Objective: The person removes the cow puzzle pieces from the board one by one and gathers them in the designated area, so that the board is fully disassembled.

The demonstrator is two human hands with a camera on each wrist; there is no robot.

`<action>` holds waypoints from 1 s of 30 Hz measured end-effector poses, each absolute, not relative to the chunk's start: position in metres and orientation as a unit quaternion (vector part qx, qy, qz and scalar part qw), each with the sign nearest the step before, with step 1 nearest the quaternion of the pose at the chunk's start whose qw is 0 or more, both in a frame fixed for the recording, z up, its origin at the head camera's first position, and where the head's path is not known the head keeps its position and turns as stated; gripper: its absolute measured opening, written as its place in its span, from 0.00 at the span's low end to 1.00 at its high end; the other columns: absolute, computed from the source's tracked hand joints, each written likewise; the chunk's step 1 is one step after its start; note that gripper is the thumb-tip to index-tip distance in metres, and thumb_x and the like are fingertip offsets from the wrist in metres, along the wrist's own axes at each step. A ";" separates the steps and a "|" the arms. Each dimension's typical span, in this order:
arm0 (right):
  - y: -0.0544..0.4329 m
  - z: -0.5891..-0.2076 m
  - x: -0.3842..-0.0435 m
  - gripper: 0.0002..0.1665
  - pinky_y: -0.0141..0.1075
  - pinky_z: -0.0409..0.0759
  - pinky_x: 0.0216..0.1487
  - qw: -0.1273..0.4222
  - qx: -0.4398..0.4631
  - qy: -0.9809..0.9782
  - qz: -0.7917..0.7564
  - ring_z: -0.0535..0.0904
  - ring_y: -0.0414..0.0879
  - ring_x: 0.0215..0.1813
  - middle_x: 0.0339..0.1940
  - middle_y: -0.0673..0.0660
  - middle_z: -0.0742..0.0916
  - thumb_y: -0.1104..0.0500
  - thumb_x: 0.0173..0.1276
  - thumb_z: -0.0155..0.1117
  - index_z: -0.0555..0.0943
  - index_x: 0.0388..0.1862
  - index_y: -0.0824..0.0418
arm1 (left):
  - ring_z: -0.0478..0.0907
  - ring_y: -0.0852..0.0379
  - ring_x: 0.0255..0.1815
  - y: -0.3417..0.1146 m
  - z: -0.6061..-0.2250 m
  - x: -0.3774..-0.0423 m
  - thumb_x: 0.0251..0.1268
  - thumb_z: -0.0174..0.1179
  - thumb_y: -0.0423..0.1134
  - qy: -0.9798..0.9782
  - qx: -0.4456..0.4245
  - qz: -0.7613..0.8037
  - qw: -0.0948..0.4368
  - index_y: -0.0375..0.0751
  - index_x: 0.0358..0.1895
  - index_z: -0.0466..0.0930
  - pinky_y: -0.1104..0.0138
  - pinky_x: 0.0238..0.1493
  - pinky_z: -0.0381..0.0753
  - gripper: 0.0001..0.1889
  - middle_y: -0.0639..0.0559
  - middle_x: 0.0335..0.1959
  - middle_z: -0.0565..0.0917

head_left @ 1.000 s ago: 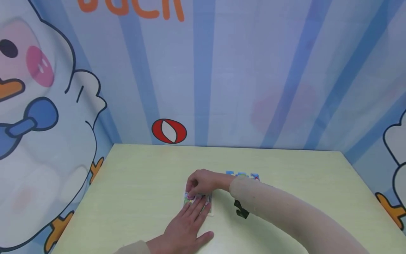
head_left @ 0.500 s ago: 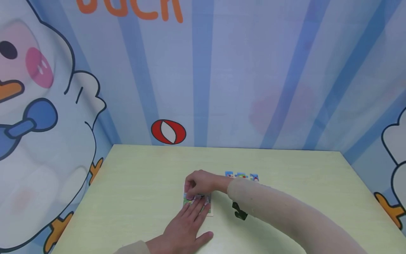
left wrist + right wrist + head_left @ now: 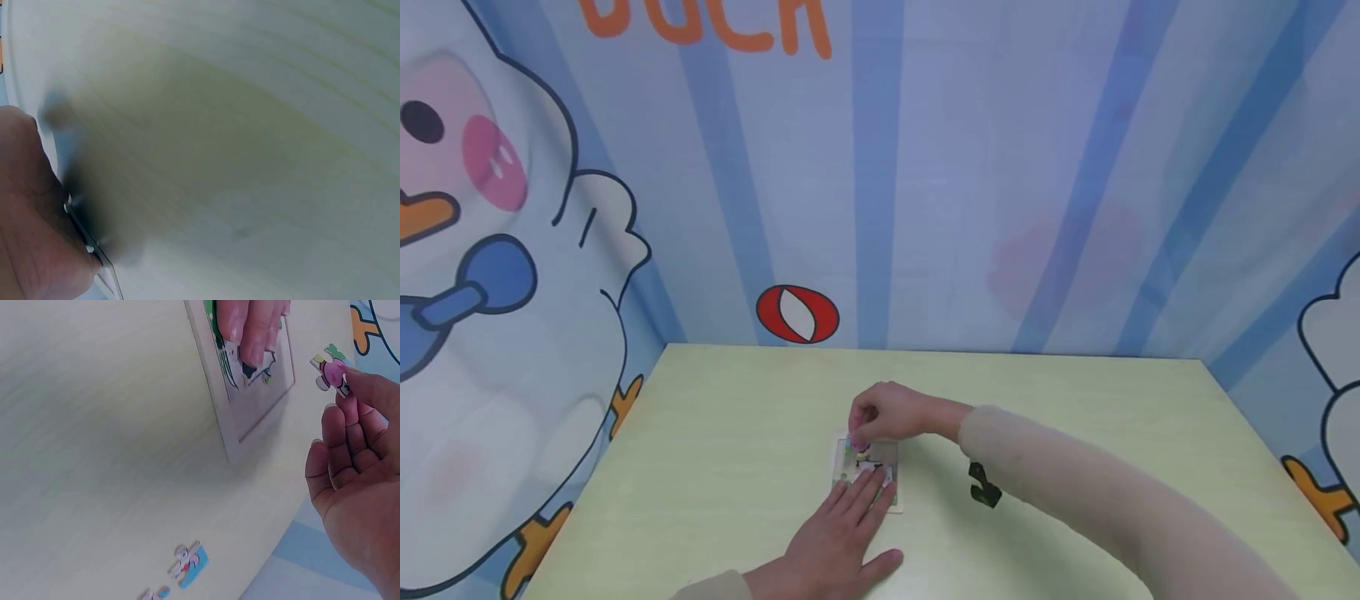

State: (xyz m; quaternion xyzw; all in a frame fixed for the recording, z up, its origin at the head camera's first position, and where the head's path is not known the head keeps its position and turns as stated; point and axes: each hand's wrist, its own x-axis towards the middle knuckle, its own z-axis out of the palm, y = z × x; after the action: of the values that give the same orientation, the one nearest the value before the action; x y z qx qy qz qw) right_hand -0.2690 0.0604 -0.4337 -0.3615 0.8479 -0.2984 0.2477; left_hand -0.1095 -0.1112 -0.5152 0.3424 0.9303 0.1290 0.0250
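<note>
- Head view: shallow rectangular puzzle tray with a thin pale rim lies flat on a light yellow-green, faintly wood-grained table.
- Tray contents: flat printed pieces, white, green and black, sit in the part nearer the person, largely under fingers. The rest of the recess shows a plain grey, smooth floor; the rim stands slightly above it.
- Left hand: palm down, fingers straight and slightly apart, fingertips resting on the seated pieces; thumb out to the side. Grasp: none, flat contact only.
- Right hand: thumb and fingertips together, clamped on a small flat puzzle piece, pink, green, yellow and white; the other fingers curl loosely.
- Held piece: knobbed, irregular outline, thin pale cut edge. In the head view it overlaps the tray's upper left part; the right wrist view shows it raised off the surface, apart from the seated pieces.
- Right wrist view: two loose pieces on the table, well apart from the tray. One is blue and white with red touches; the other is cut off by the frame.
- Left wrist view: blurred; part of the left hand, a stretch of pale rim, grained tabletop.
- Sleeve: beige, matte, soft-looking. Backdrop: blue-striped, lightly creased sheet with a large printed white bird.
</note>
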 end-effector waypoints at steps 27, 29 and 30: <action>0.141 -0.419 -0.274 0.04 0.36 0.83 0.44 0.266 -0.328 0.859 -0.289 0.88 0.56 0.44 0.34 0.46 0.90 0.60 0.77 0.70 0.87 0.39 0.56 | 0.52 0.41 0.88 -0.109 -0.507 -0.108 0.85 0.39 0.67 0.931 0.335 0.137 0.043 0.36 0.86 0.57 0.42 0.81 0.59 0.43 0.39 0.88 0.55; 0.146 -0.419 -0.275 0.04 0.37 0.83 0.43 0.264 -0.323 0.862 -0.286 0.87 0.57 0.43 0.34 0.45 0.90 0.60 0.77 0.70 0.87 0.38 0.55 | 0.52 0.42 0.88 -0.109 -0.511 -0.109 0.85 0.38 0.67 0.932 0.336 0.132 0.036 0.37 0.86 0.57 0.43 0.81 0.59 0.43 0.40 0.88 0.55; 0.149 -0.419 -0.275 0.04 0.37 0.82 0.43 0.264 -0.320 0.864 -0.285 0.87 0.57 0.43 0.34 0.45 0.90 0.60 0.77 0.70 0.87 0.38 0.55 | 0.52 0.42 0.88 -0.109 -0.513 -0.109 0.85 0.37 0.68 0.932 0.336 0.131 0.032 0.37 0.86 0.57 0.43 0.81 0.59 0.43 0.40 0.88 0.55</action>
State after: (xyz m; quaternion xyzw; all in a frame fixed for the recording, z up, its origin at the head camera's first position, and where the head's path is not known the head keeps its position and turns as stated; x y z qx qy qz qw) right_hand -0.2749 0.1486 -0.4193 -0.3198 0.8641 -0.2853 0.2640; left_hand -0.1092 -0.1092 -0.5127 0.3357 0.9323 0.1311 0.0315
